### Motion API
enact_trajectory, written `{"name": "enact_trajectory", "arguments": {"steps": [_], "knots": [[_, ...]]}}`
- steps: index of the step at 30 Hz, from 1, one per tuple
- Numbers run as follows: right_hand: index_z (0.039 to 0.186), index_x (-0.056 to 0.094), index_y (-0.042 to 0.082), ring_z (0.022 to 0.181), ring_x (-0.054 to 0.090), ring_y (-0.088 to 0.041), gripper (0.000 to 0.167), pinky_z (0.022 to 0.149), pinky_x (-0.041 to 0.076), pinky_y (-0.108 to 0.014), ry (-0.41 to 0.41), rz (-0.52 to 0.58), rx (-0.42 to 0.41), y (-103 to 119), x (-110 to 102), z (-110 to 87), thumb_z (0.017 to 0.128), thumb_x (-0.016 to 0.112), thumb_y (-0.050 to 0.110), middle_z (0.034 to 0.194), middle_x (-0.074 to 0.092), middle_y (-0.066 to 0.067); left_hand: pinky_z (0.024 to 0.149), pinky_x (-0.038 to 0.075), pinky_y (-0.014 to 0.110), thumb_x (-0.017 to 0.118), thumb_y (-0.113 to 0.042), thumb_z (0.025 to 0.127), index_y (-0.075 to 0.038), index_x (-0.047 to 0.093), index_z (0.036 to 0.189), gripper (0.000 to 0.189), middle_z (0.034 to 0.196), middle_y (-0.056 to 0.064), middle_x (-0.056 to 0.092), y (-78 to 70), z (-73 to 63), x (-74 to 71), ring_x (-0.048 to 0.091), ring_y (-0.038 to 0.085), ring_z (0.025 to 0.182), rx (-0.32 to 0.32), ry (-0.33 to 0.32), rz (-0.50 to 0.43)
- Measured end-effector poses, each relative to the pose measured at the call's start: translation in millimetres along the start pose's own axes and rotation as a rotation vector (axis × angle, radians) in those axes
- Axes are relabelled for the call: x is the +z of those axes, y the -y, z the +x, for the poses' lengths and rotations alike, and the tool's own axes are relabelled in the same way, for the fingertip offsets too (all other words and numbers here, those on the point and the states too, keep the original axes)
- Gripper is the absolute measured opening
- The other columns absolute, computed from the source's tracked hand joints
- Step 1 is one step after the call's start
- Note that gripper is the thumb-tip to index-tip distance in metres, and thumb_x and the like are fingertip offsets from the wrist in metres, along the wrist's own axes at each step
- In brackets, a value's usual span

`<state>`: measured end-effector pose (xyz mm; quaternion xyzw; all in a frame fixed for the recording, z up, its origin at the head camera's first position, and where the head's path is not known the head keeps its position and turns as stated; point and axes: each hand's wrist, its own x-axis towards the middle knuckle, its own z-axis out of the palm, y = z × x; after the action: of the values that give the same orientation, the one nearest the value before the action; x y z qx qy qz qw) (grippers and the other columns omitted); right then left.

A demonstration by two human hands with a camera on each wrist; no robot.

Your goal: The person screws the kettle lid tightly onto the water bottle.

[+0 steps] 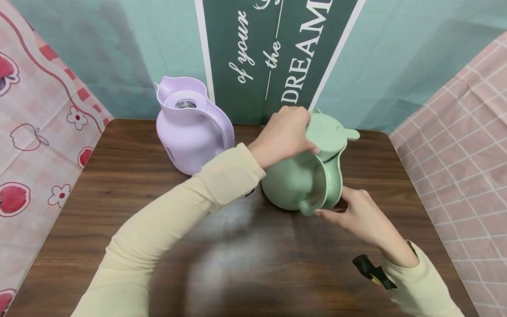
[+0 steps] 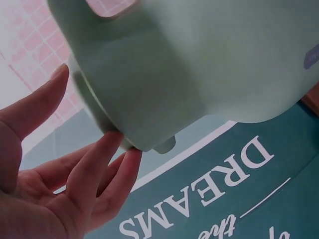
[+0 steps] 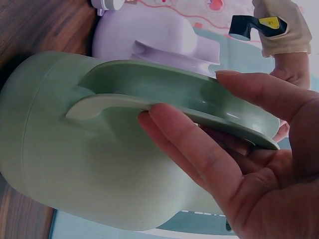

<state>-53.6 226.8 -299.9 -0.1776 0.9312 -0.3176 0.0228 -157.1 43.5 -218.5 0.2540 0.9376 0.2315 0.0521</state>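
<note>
- Brown wood-grain counter [image 1: 317, 273] under the green thermos-style jug [image 1: 281, 187]; lettered backdrop [image 1: 257, 92] behind it, lilac jug [image 1: 188, 143] to its left.
- Left grip [image 1: 283, 134] spans the green jug's lid [image 1: 326, 134], fingers against its edge; right grip [image 1: 358, 218] curls around its handle [image 1: 334, 180].
- Best handled, I'd judge, with the handle braced and finger pressure even on the lid.

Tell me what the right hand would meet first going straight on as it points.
The right hand would meet the handle of the green jug first; it touches it now. Beyond that, likely the jug's body, though depth there is unclear.
</note>
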Motion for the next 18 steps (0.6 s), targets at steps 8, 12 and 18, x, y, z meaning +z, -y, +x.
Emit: {"name": "enact_trajectory", "arguments": {"steps": [8,12,18], "knots": [[0.088,0.065,0.010,0.064,0.059,-0.003,0.019,0.054,0.047,-0.024,0.000,0.004,0.003,0.9,-0.8,-0.3,0.073,0.076,0.014,0.073,0.065,0.008,0.065,0.043,0.027,0.077,-0.038,0.071,-0.010,0.060,0.077,0.034,0.076,0.001,0.054,-0.2,1.9,3.7,0.053,0.015,0.073,0.026,-0.019,0.069],[0.088,0.066,0.010,0.064,0.060,-0.003,0.019,0.054,0.047,-0.024,0.000,0.009,-0.003,0.8,-0.9,-0.6,0.073,0.076,0.013,0.073,0.066,0.008,0.064,0.042,0.027,0.078,-0.035,0.071,-0.009,0.059,0.075,0.033,0.073,0.001,0.053,1.7,3.0,3.1,0.052,0.015,0.072,0.018,-0.016,0.023],[0.089,0.066,0.010,0.065,0.060,-0.003,0.019,0.055,0.047,-0.024,0.003,0.008,0.002,0.3,-0.5,-0.6,0.073,0.076,0.013,0.074,0.066,0.008,0.062,0.038,0.024,0.077,-0.032,0.072,-0.011,0.051,0.067,0.034,0.066,-0.001,0.045,6.3,7.8,0.8,0.048,0.014,0.071,0.028,0.013,-0.011]]}}
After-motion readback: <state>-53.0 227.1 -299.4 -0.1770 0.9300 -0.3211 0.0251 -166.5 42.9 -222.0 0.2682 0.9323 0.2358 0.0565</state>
